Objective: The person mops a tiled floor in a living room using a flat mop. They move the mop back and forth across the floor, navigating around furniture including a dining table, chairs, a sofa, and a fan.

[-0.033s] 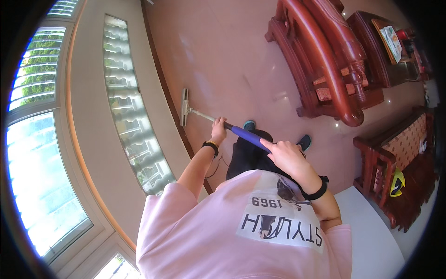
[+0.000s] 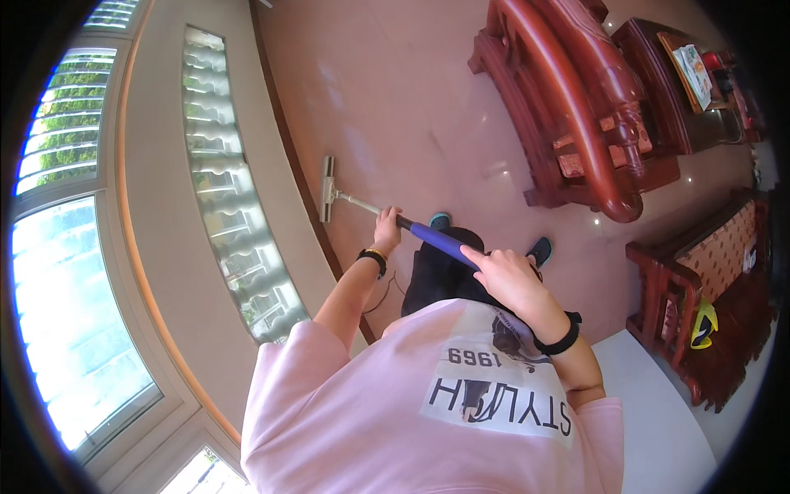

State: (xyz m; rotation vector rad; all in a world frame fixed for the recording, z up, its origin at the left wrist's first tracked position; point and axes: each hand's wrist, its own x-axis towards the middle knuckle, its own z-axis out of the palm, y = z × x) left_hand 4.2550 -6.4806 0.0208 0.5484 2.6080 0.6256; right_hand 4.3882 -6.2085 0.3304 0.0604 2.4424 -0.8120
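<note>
A long-handled mop (image 2: 360, 203) slants across the view, its narrow pale head (image 2: 328, 189) down on the floor near the base of the left wall. My left hand (image 2: 388, 231) is closed round the pole just ahead of the dark section. Farther back, my right hand (image 2: 508, 274) grips the end of the purple sleeve (image 2: 440, 242), with the index finger stretched along it. The end of the handle is hidden by that hand. Both wrists wear dark bands.
On the left runs a wall (image 2: 284, 198) with a baluster-filled opening (image 2: 234, 189) and windows. Reddish wooden furniture (image 2: 568, 107) stands right, with a cushioned wooden bench (image 2: 699, 288) below it. A white surface (image 2: 642, 395) lies by my right elbow. A thin cord (image 2: 393, 290) trails near my feet.
</note>
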